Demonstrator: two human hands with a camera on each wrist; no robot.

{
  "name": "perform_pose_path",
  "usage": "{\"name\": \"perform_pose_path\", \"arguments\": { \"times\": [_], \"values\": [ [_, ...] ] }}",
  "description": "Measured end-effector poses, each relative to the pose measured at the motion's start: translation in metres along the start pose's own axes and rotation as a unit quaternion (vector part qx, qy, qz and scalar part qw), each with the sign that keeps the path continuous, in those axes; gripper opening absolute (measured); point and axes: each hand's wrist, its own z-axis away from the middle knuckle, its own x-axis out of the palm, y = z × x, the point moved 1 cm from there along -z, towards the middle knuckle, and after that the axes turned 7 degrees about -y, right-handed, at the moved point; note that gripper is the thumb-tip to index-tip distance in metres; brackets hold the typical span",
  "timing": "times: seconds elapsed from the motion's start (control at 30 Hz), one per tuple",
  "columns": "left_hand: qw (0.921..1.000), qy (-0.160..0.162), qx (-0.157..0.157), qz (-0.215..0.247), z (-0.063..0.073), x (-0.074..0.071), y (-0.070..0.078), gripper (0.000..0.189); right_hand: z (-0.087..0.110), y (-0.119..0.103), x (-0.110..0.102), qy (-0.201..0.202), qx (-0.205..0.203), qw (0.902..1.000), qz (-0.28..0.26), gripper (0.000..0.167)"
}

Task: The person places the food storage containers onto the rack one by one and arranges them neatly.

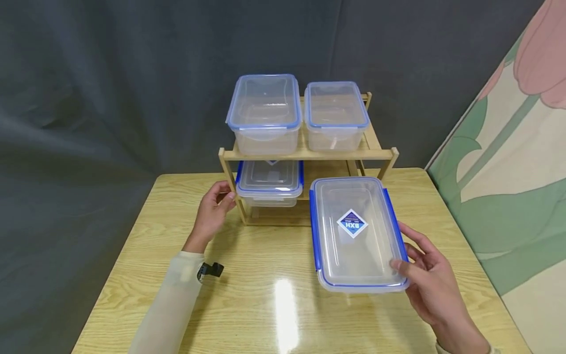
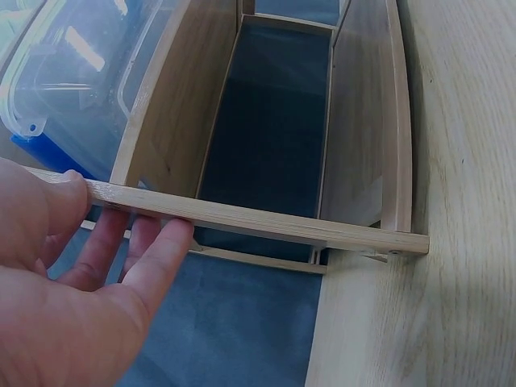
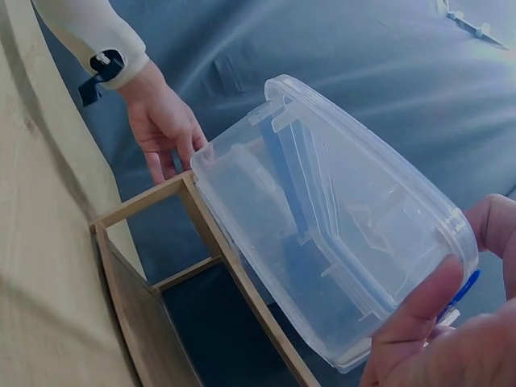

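Note:
My right hand (image 1: 435,278) grips a clear lidded food container (image 1: 349,255) by its right edge, thumb on top of the lid. Blue clips run along its sides, and a diamond label sits on the lid. The container is in the air in front of a two-tier wooden rack (image 1: 309,155). At the rack's left front leg (image 2: 266,222) my left hand (image 1: 211,211) holds on, thumb on one side and fingers on the other. Just beside that leg, a second blue-clipped container (image 1: 269,179) rests on the rack's lower shelf, at the left.
On the upper shelf stand a larger clear container (image 1: 265,105) at the left and a smaller one (image 1: 336,108) at the right, both blue-rimmed. The rack is on a wooden table (image 1: 247,295). Behind hangs a dark curtain (image 1: 132,73); a floral cloth (image 1: 508,162) is at the right.

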Motion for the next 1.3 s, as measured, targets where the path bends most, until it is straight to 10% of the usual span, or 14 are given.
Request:
{"name": "perform_pose_path", "arguments": {
  "times": [1.3],
  "values": [
    [1.0000, 0.000, 0.000, -0.006, 0.001, 0.001, -0.001, 0.029, -0.089, -0.021, 0.014, 0.062, 0.024, 0.9962, -0.055, 0.028]
  ]
}}
